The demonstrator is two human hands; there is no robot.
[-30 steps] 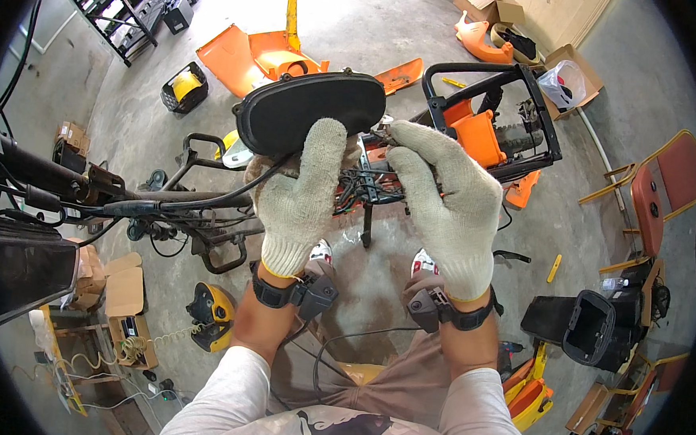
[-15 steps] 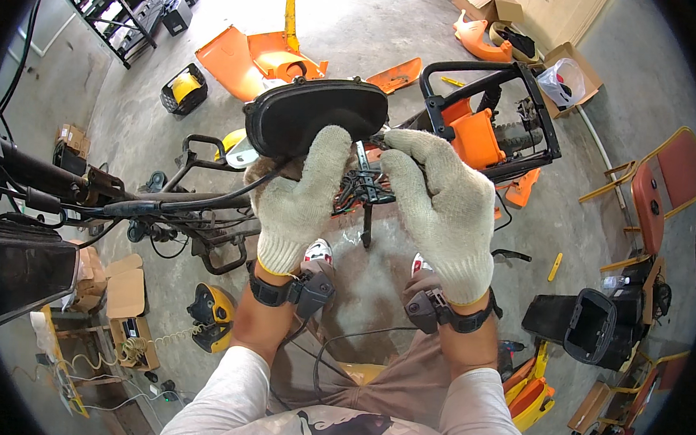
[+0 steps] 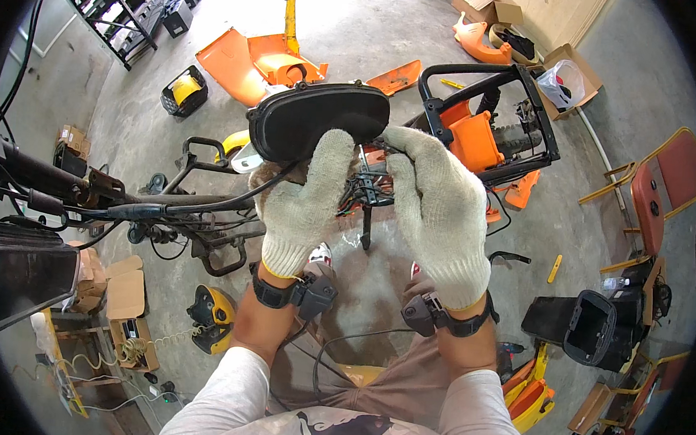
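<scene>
A black oval instrument panel with a smooth dark face is raised in front of me, over a partly stripped scooter. My left hand, in a cream knit glove, grips its lower edge, with the thumb pressed on the face and the fingers behind. A black cable runs leftward from beside that hand to the handlebar. My right hand, gloved alike, is at the panel's right end, fingers and thumb drawn close together. What lies between them is hidden. Beneath both hands is a bundle of exposed wires.
At the right stands a black tubular frame with an orange bin. Orange body panels lie on the floor ahead. A black open container and a red chair stand right; a yellow-black tool case is lower left.
The panel has shifted slightly down and right in the left hand's grip. My right hand has turned slightly, and its thumb and fingers are closer together at the panel's end.
</scene>
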